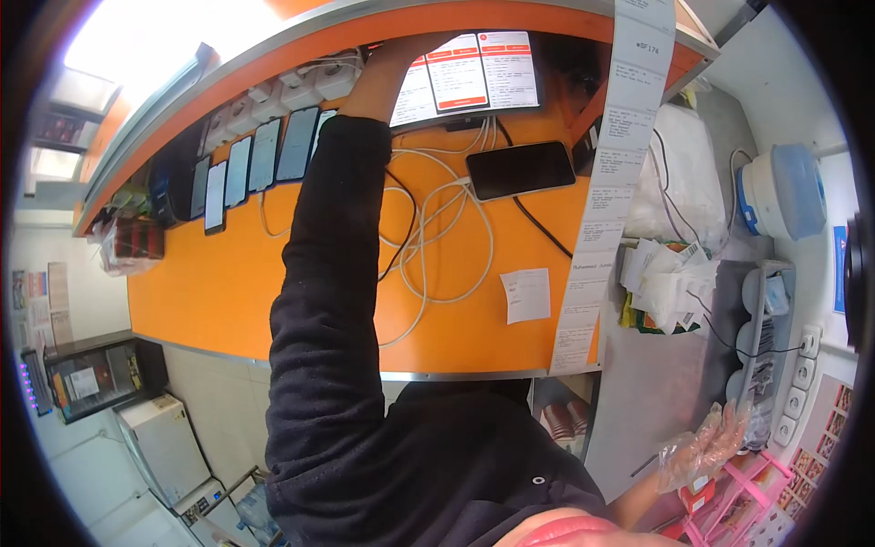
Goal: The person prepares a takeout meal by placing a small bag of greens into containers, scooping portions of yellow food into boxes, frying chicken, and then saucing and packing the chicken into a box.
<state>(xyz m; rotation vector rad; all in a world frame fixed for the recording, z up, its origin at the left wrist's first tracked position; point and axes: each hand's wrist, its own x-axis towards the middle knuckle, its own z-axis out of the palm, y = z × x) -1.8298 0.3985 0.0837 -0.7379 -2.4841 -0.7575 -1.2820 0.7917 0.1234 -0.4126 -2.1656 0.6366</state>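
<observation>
My left arm, in a black sleeve, reaches up across the orange counter to a lit screen; its bare wrist passes under the shelf edge and my left hand is out of view. My right hand, in a clear plastic glove, is at the lower right with fingers extended and nothing visibly held. It is near a pink rack and a small red box. A dark-screened phone with a white cable lies below the screen. Several more phones lean in a row left of my arm.
A long printed paper strip hangs over the counter's right side. A small paper note, looped white cables and white power sockets are on the counter. Right of it are a pile of packets, a grey holder and a blue-lidded container.
</observation>
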